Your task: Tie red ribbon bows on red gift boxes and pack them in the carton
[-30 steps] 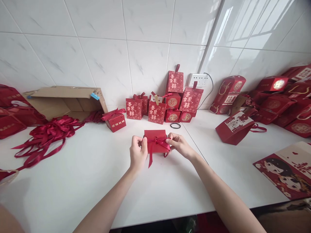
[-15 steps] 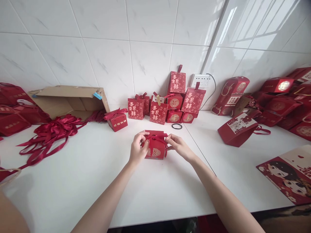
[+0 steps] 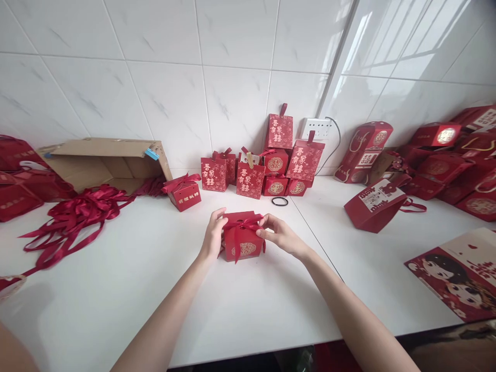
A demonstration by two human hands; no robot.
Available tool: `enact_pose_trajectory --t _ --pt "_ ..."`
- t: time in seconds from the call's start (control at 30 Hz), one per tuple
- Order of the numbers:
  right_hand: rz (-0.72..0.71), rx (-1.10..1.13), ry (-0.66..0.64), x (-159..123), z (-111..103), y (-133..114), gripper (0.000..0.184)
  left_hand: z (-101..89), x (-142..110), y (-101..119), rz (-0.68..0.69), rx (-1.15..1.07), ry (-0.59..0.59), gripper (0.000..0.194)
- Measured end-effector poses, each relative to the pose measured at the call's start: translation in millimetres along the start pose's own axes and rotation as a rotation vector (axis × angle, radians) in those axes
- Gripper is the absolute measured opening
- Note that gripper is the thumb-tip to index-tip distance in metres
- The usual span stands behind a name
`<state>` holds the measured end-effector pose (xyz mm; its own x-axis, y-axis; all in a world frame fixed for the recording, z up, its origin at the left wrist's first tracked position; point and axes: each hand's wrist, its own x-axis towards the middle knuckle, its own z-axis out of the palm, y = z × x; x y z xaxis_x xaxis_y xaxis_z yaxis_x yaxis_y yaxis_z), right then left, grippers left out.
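In front of me on the white table stands a small red gift box (image 3: 248,252) with a round gold emblem on its front. A red ribbon (image 3: 243,226) is tied in a bow across its upper part, one tail hanging down over the front. My left hand (image 3: 213,235) grips the box at its upper left side, thumb by the ribbon, the other fingers partly hidden. At the upper right, my right hand (image 3: 282,236) pinches the ribbon with thumb and forefinger close to the box.
Loose red ribbons (image 3: 83,219) lie at left before an open cardboard box (image 3: 104,147). A ribboned red box (image 3: 186,196) and several stacked gift boxes (image 3: 276,163) stand near the wall, by a black ring (image 3: 279,201). At right are a tilted red box (image 3: 374,206) and a printed bag (image 3: 457,274).
The ribbon tail now hangs down the front of the gift box. My left thumb has moved off the front to the upper left edge, and my right fingers have shifted inward along the ribbon.
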<state>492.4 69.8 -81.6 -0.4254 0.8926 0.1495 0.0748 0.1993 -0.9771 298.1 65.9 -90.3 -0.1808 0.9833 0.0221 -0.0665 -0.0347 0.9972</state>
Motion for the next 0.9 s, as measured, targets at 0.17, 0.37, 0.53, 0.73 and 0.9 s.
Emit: enact_pose_trajectory --t 0.17,0.37,0.53,0.73,0.9 --pt "-0.111 -0.112 0.073 -1.0 3.0 1.4 0.024 2.4 -10.7 8.9 0.093 0.17 -0.135 0.057" --pt "-0.453 -0.584 0.374 -17.4 24.7 -7.5 0.014 3.6 -12.6 2.3 0.54 0.494 -0.011 0.04" --pt "-0.021 -0.657 0.008 -25.5 51.5 -7.5 0.033 1.8 -8.8 -1.1 0.669 0.545 -0.003 0.025" --pt "0.31 -0.053 -0.096 -17.9 70.7 6.0 0.035 3.3 -12.6 2.0 0.666 0.613 -0.05 0.008" --pt "0.292 -0.05 -0.104 -17.8 75.4 4.9 0.036 6.0 -15.6 3.6 0.652 0.619 -0.051 0.004"
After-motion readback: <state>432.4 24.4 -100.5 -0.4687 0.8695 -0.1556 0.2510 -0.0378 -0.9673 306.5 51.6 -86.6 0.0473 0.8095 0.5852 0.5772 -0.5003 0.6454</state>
